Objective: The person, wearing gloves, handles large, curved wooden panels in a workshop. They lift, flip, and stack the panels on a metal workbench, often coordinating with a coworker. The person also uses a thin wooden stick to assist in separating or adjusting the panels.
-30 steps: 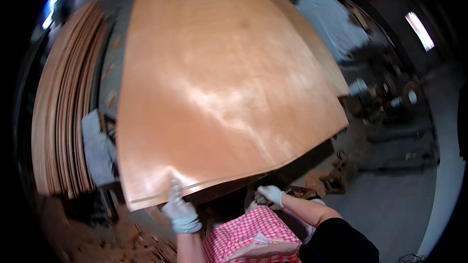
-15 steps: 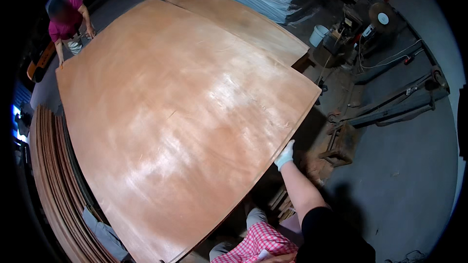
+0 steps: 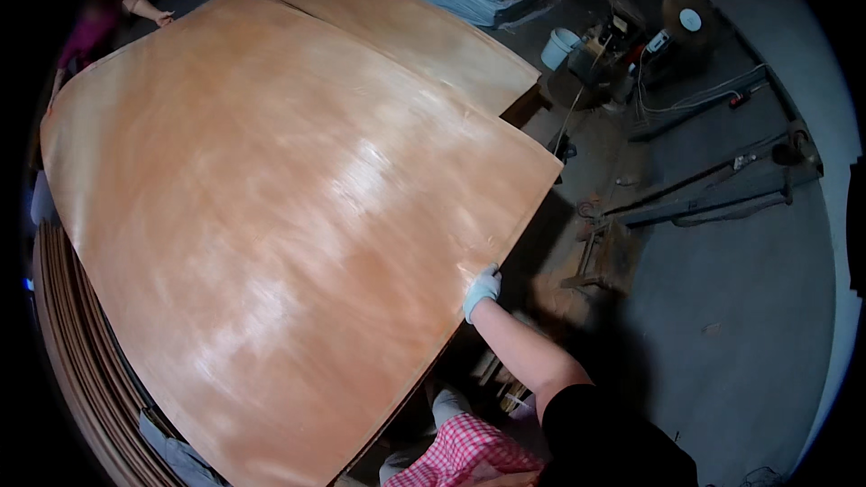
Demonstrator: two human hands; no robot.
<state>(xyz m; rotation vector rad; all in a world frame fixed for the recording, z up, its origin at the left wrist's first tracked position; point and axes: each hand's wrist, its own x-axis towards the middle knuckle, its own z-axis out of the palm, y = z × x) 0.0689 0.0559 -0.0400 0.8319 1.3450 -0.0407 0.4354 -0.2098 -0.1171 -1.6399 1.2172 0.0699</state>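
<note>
Your right hand (image 3: 482,289), in a pale glove, is closed on the near right edge of the veneer sheet (image 3: 271,216), fingers curled over the rim just short of the right corner. Your left hand is not in view; it may be under the sheet or out of frame, and I cannot tell which.

The sheet is a large, thin, orange-brown panel that fills most of the view. It lies across the stack, its right corner pointing toward the clutter of machines (image 3: 649,27) at the far right. At the far left corner another person's hand (image 3: 162,16) reaches to the sheet's edge, so it looks as if you are carrying it between you.

A second sheet (image 3: 406,27) shows beyond the far edge, lying flat and partly covered by yours. To the left, a pile of curved sheets (image 3: 81,352) stands on edge. A white bucket (image 3: 561,45) sits on the floor near the machines, and metal rails (image 3: 713,198) run along the grey floor at the right.

To handle this well, keep your grip on the rim firm but not pinched, since veneer this thin would likely crack at the edge if bent sharply. Hold your side level with the far person's side, so the sheet does not twist or sag in the middle. Watch the right corner: it hangs past the stack and could catch.
</note>
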